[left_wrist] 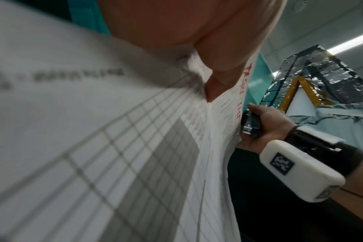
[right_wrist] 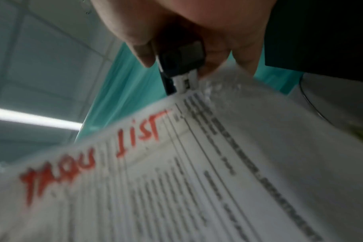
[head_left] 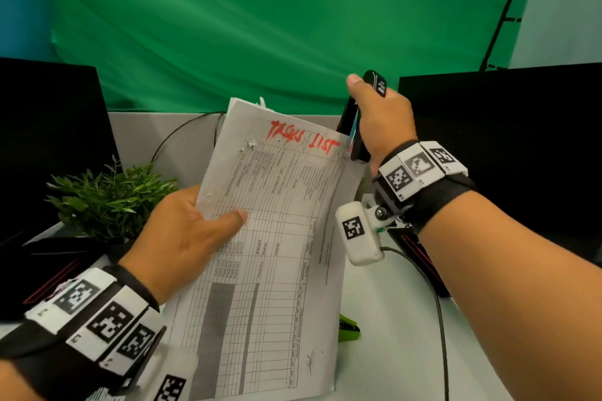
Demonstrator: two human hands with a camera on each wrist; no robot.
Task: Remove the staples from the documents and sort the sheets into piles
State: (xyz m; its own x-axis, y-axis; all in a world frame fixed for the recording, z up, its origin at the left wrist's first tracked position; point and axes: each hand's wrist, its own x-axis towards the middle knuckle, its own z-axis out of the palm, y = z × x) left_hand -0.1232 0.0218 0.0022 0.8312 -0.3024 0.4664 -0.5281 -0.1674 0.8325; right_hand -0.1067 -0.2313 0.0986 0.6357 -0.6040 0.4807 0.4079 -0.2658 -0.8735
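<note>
- Left hand point(head_left: 182, 234) grips papers point(head_left: 273, 238) at their left edge, thumb on top.
- Right hand point(head_left: 381, 120) clasps black stapler point(head_left: 353, 130), its tip at the papers' top right corner.
- Stapler tip blurred; staple not discernible.
- Green object point(head_left: 348, 329) below right hand, half hidden by papers.

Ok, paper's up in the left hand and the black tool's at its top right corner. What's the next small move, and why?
Probably ease the black stapler in the right hand onto that corner of the document and work at the staple. The left hand pinches the sheets aloft, the tool tip is already at the corner; the staple itself isn't discernible.
</note>
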